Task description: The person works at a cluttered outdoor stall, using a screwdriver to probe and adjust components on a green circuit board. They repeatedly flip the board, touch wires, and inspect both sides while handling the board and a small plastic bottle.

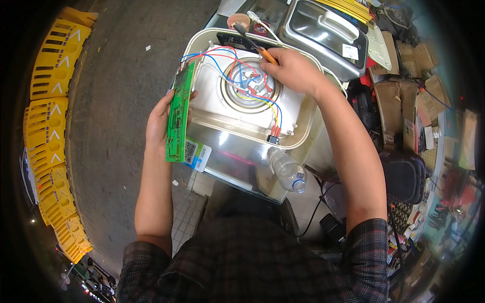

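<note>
My left hand grips a long green circuit board by its edges, holding it upright at the left side of an open cream appliance housing. Red and blue wires run from near the board's top into the housing. A round metal-ringed part sits inside, with more wires over its middle. My right hand is closed round an orange-handled tool with a long dark end, above the housing's far right part. The tool's exact kind is unclear. A black connector with wires rests at the near rim.
A clear plastic bottle lies on the glass tabletop beside a printed card. A silver lidded appliance stands far right, near a white plug. Cardboard and clutter fill the right; yellow barriers line the left.
</note>
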The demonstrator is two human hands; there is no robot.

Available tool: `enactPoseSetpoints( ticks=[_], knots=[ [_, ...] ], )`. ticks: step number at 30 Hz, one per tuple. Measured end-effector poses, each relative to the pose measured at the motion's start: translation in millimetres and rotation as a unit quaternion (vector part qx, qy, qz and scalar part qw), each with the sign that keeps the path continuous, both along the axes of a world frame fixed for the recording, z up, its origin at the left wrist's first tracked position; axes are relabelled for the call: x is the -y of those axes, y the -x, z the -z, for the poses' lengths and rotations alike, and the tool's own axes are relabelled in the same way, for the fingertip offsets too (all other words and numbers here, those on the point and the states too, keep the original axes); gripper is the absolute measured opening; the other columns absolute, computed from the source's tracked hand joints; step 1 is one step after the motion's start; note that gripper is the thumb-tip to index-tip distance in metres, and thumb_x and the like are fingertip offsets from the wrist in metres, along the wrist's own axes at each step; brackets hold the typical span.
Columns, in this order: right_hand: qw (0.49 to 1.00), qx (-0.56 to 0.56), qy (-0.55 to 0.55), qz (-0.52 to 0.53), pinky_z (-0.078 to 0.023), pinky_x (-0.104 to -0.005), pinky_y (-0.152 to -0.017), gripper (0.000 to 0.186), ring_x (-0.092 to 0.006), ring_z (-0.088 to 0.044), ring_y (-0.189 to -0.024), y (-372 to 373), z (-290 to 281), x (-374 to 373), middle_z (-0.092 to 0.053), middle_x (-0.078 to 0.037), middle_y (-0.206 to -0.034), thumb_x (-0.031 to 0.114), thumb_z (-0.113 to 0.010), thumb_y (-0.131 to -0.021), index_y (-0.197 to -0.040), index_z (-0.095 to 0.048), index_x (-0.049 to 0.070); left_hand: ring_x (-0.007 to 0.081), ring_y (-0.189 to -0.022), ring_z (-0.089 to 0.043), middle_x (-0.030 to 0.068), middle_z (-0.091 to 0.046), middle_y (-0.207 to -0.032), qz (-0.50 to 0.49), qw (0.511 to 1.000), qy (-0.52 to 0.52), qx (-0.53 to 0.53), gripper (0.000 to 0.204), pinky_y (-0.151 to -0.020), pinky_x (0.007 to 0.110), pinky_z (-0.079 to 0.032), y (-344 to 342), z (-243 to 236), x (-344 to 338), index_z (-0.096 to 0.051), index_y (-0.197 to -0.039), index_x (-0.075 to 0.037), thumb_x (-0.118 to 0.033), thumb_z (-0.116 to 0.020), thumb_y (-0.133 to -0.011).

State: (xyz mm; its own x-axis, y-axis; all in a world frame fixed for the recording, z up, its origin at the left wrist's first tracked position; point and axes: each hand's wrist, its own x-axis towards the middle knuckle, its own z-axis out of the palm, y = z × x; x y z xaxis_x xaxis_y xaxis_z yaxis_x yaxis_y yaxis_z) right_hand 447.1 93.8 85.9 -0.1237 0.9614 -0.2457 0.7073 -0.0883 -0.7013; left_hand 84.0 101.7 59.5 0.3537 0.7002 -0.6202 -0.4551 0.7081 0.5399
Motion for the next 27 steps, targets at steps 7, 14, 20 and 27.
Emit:
enactPoseSetpoints(
  ticks=[7,14,20,27],
  knots=[
    [1.000,-0.021,0.023,0.002,-0.052,-0.0394,-0.072,0.033,-0.0206,-0.061,-0.072,6.2,-5.8,14.4,-0.068,-0.012,-0.080,0.031,-0.073,-0.107,-0.110,-0.077,-0.002,0.0117,-0.071,-0.073,0.0120,-0.082,-0.110,0.005,1.000,-0.030,0.000,0.040,-0.067,0.024,-0.066,-7.4,-6.7,5.1,-0.072,-0.129,0.005,-0.031,-0.059,-0.117],
    [0.978,-0.121,0.135,0.099,-0.051,-0.0334,-0.075,0.037,-0.0118,-0.059,-0.081,9.6,-4.9,14.8,-0.071,-0.001,-0.089,0.033,-0.078,-0.106,-0.117,-0.080,-0.002,0.0135,-0.071,-0.075,0.0131,-0.081,-0.108,0.015,0.999,-0.028,0.034,0.041,-0.067,0.026,-0.067,-6.0,-4.8,5.6,-0.072,-0.127,0.006,-0.031,-0.058,-0.118],
    [0.979,-0.117,0.126,0.107,-0.050,-0.0314,-0.077,0.036,-0.0108,-0.059,-0.084,9.8,0.7,16.8,-0.071,-0.001,-0.092,0.033,-0.078,-0.107,-0.117,-0.080,-0.002,0.0139,-0.070,-0.076,0.0122,-0.081,-0.107,0.008,0.999,-0.018,0.026,0.045,-0.066,0.028,-0.068,-7.9,-6.3,6.6,-0.071,-0.131,0.008,-0.033,-0.056,-0.118],
    [0.988,-0.118,0.073,0.072,-0.051,-0.0405,-0.073,0.040,-0.0221,-0.064,-0.073,3.9,8.5,25.9,-0.072,-0.012,-0.079,0.037,-0.071,-0.107,-0.102,-0.079,-0.002,0.0137,-0.067,-0.075,0.0132,-0.082,-0.107,0.002,1.000,-0.024,0.004,0.046,-0.064,0.029,-0.066,-12.4,-10.6,8.4,-0.070,-0.133,0.007,-0.034,-0.054,-0.119]
  ],
)
